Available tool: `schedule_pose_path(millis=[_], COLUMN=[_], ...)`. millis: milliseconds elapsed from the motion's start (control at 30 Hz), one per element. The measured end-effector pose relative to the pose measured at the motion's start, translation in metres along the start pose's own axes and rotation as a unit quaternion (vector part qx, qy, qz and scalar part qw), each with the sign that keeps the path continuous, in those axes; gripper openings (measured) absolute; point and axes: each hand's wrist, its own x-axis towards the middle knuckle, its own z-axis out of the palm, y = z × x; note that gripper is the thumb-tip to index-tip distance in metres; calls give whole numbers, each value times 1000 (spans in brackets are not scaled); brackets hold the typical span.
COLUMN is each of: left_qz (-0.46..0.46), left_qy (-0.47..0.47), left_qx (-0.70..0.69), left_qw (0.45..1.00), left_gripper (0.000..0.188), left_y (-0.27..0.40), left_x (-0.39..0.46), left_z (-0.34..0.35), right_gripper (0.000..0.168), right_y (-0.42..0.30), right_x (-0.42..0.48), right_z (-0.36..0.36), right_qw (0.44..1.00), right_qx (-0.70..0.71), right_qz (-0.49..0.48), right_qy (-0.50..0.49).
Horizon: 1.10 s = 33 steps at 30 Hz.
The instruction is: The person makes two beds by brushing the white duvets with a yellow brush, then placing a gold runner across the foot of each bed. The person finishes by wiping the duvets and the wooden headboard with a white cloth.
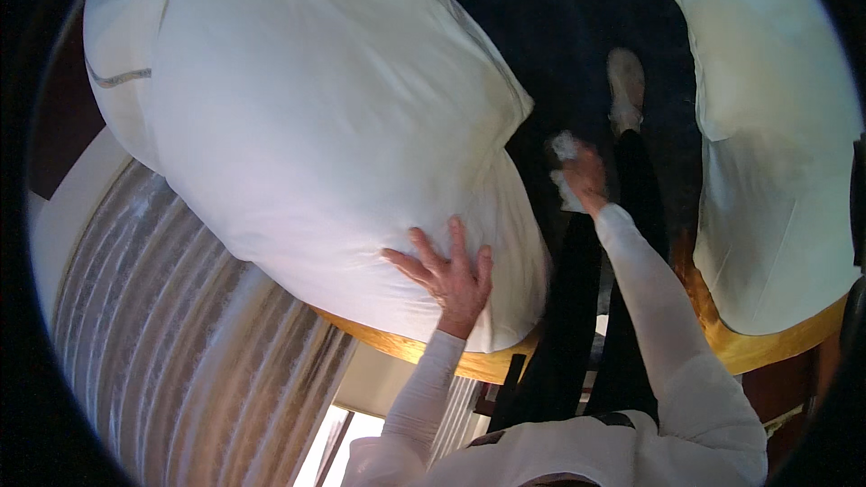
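My left hand (448, 274) rests with its fingers spread on the white bedding (325, 115) of the bed at the left. The bedding bulges and has soft creases near the hand. Between the two beds, my right hand (586, 172) is closed around a crumpled white cloth or tissue (565, 147); it is somewhat blurred, and which of the two it is I cannot tell. Part of the white piece hangs below the fingers. Dark floor lies beyond this hand.
A second bed with white bedding (764, 149) stands at the right. Yellowish wooden bed edges (379, 345) show below both covers. My shoe (626, 84) is on the dark floor (555, 20) between them. Sheer curtains (203, 325) hang at the lower left beside a window.
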Motion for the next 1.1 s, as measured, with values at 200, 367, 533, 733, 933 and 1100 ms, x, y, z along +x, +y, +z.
schedule_pose_path(millis=[200,367,533,733,933,1100], left_qz=[84,141,237,155,118,281], left_qy=[-42,148,106,-35,-343,-330], left_qx=[-261,-164,123,282,161,268], left_qw=[961,965,958,946,918,860], left_gripper=[45,46,65,72,51,39], left_y=[4,-33,-66,-61,-74,-97], left_x=[-15,131,316,475,550,590], left_z=[-44,-112,-87,-61,-23,35], right_gripper=[64,72,53,57,66,55], right_y=[-104,-196,-179,-61,-141,-330], right_x=[-119,-136,-29,52,67,93], right_z=[-80,-78,19,12,-98,-129], right_qw=[941,847,943,987,953,910], right_qx=[146,65,-114,-11,145,233], right_qz=[-269,-513,-312,4,-242,-323], right_qy=[147,119,-3,-160,107,111])
